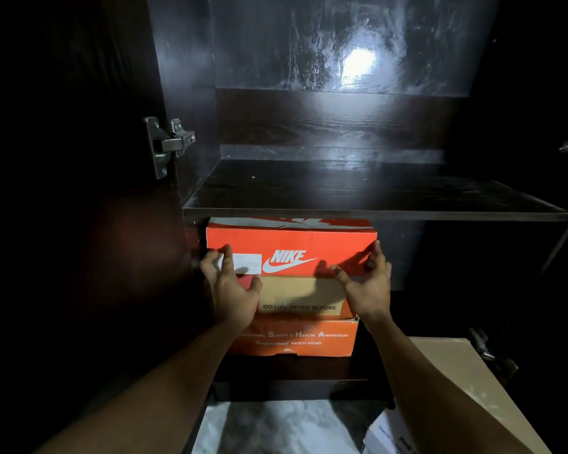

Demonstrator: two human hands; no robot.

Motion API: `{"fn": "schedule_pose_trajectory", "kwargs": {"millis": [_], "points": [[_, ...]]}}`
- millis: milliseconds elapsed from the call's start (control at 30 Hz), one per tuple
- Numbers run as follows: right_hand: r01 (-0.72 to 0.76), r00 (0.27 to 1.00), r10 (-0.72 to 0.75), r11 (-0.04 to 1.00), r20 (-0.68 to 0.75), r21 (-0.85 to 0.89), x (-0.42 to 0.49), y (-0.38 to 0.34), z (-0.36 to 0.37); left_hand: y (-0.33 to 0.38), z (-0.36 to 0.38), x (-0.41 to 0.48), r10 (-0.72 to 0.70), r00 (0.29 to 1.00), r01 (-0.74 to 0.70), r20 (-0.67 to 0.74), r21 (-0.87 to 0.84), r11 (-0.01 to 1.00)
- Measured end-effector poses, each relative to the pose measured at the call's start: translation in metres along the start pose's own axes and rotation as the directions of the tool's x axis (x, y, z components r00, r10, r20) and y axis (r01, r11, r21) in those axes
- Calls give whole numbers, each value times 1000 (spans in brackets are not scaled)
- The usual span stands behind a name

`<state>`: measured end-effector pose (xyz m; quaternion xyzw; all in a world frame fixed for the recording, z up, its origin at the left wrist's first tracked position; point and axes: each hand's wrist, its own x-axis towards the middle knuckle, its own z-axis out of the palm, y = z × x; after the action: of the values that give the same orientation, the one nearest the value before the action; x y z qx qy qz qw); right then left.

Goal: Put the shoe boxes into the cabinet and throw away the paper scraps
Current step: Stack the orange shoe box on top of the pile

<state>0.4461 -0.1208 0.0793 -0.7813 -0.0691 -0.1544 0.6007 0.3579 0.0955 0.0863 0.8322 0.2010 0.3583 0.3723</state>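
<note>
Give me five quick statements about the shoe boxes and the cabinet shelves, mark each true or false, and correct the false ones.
1. The Nike box tops a stack of three boxes. True.
2. The upper shelf holds a box. False: it is bare.
3. The left hand is at the Nike box's left end. True.
4. The bottom box is blue. False: orange, printed "safety shoes".
5. The right hand grips the tan box. False: its fingers spread at the Nike box's right end.

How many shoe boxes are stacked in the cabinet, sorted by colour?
Orange boxes: 2, the Nike box on top and the safety shoes box at the bottom.
Tan boxes: 1, the tan box between them.
Total: 3 on the lower shelf. The upper shelf holds 0.
</note>
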Motion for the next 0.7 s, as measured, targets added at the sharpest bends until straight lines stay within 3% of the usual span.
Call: {"fn": "schedule_pose_trajectory", "kwargs": {"millis": [167,400,533,700], "points": [[-5,998,5,1000,57,2,-1,0,0,-8,-1,13,-59,980,57,191,15,998],[-84,989,81,996,121,16,1,2,-11,-9,-13,23,-84,969,78,234,32,996],[-92,988,99,994,123,-60,-2,-5,-28,2,-21,21,-81,959,62,273,78,995],[-73,988,99,975,116,-211,-17,-22,-83,41,-35,6,-77,899,41,431,92,995]]}}
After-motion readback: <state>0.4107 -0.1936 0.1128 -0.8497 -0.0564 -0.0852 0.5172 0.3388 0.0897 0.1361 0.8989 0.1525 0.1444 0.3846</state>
